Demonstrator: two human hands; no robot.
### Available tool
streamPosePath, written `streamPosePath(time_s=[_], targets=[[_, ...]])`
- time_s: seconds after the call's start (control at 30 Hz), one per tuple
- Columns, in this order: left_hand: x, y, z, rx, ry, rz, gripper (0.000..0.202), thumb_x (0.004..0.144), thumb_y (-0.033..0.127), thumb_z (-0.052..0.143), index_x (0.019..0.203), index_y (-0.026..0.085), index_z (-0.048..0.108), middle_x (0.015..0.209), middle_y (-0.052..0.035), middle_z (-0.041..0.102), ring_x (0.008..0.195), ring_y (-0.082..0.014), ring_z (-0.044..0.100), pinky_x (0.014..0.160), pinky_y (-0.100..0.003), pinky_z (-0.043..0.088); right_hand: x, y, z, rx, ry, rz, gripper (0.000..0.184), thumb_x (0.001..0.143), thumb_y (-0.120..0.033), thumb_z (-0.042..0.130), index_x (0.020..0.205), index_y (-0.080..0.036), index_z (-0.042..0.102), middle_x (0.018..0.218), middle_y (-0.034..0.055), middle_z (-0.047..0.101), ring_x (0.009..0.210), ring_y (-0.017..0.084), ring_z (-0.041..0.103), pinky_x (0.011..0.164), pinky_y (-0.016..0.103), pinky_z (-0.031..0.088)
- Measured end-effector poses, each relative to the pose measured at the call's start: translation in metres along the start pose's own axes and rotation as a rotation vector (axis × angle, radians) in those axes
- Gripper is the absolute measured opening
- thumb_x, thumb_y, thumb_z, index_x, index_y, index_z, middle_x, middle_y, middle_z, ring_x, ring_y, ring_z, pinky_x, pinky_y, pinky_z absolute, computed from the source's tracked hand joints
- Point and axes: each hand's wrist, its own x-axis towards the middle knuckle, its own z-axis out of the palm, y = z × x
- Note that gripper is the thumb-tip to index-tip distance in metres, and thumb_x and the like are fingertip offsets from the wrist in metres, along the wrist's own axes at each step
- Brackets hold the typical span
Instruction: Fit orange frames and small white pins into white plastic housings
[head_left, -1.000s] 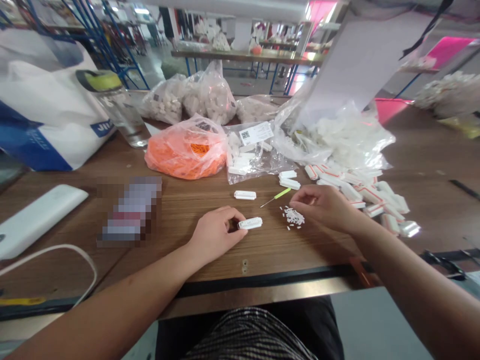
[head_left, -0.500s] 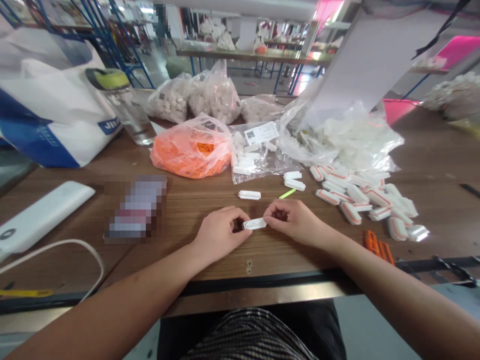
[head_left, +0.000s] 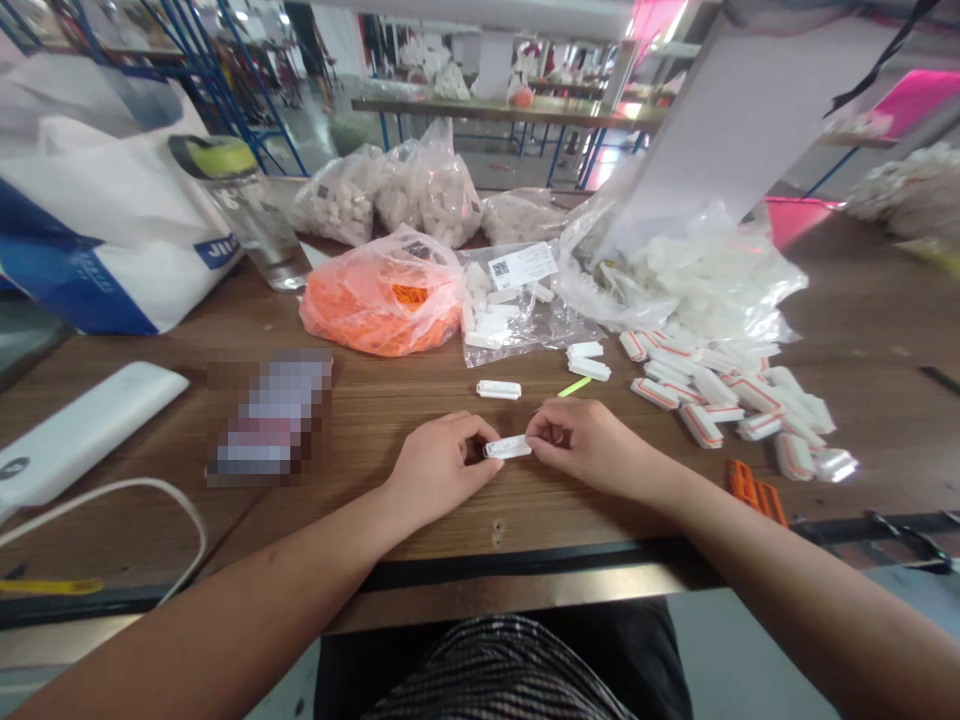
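Observation:
A small white plastic housing [head_left: 508,447] with fine markings on its face lies between my hands, low over the table. My left hand [head_left: 439,465] pinches its left end between thumb and index finger. At the right end, my right hand [head_left: 592,445] is closed, thumb and fingertips pressed to the piece; whether they hold a further small part is hidden. Just beyond, a similar white housing [head_left: 499,390] rests alone. Two more white housings [head_left: 589,369] lie to its right, with a lime-green stick [head_left: 574,387] in front of them.
White pieces with orange strips [head_left: 724,385] are heaped at the right, near orange parts [head_left: 754,492]. Behind stand a bag of orange parts [head_left: 382,300], a bag of white housings [head_left: 510,310] and a water bottle [head_left: 255,220]. A white power bank [head_left: 90,430] and cable lie left.
Both hands stay almost still around the white housing. My right fingertips have shifted very slightly left along its end. Nothing else on the table has visibly moved.

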Motion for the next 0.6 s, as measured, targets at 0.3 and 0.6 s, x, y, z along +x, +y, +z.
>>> streamPosePath(time_s=[0.3,0.6], targets=[[0.001,0.002,0.0,-0.015,0.0,-0.037,0.012,0.072,0.026,0.065,0.083,0.023,0.069,0.062,0.005,0.052,0.055,-0.0112,0.047,0.058,-0.025,0.037,-0.001,-0.007,0.0,-0.32,0.006,-0.215,0.022,0.086,-0.016,0.047,0.073,-0.016,0.065,0.068,0.0036,0.058,0.065,0.015,0.05,0.065,0.03,0.039],[0.0,0.002,0.001,-0.017,0.012,-0.021,0.011,0.072,0.026,0.065,0.082,0.023,0.068,0.061,0.0051,0.052,0.055,-0.0111,0.047,0.058,-0.025,0.037,-0.012,-0.004,0.0,-0.344,0.129,-0.26,0.025,0.087,-0.019,0.047,0.078,-0.018,0.07,0.071,0.005,0.063,0.071,0.018,0.055,0.067,0.032,0.04]])
